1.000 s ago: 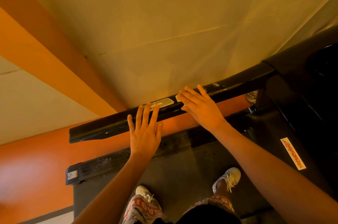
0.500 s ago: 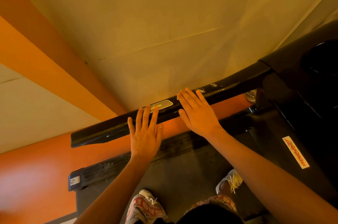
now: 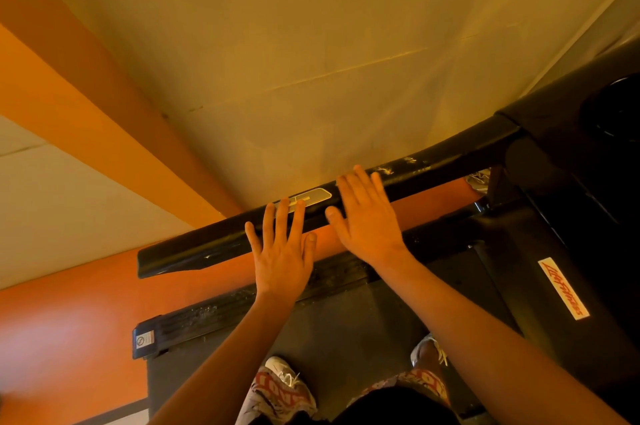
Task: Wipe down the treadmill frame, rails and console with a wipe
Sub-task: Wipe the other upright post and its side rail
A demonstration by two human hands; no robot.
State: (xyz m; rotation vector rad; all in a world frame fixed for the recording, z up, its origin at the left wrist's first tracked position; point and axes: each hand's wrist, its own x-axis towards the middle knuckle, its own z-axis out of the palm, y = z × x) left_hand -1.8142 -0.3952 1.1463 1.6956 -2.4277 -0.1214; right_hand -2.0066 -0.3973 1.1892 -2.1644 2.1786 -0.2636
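A black treadmill handrail (image 3: 214, 244) runs from lower left to upper right, with a pale oval sensor plate (image 3: 317, 196) on it. My left hand (image 3: 282, 251) lies flat with straight fingers, its fingertips over the rail just left of the plate. My right hand (image 3: 367, 216) is flat too, fingers spread across the rail right of the plate. No wipe shows in either hand. The rail joins the dark console (image 3: 588, 133) at the upper right. The belt (image 3: 346, 338) lies below.
A black side rail (image 3: 207, 317) with a warning sticker borders the belt on the left. Orange floor (image 3: 69, 320) lies beyond it and a beige wall (image 3: 311, 43) rises behind. My two shoes (image 3: 284, 376) stand on the belt. A red-lettered label (image 3: 562, 287) marks the right frame.
My right hand has slid left along the handrail, closer to my left hand. The view has tilted a little; my left hand has stayed in place.
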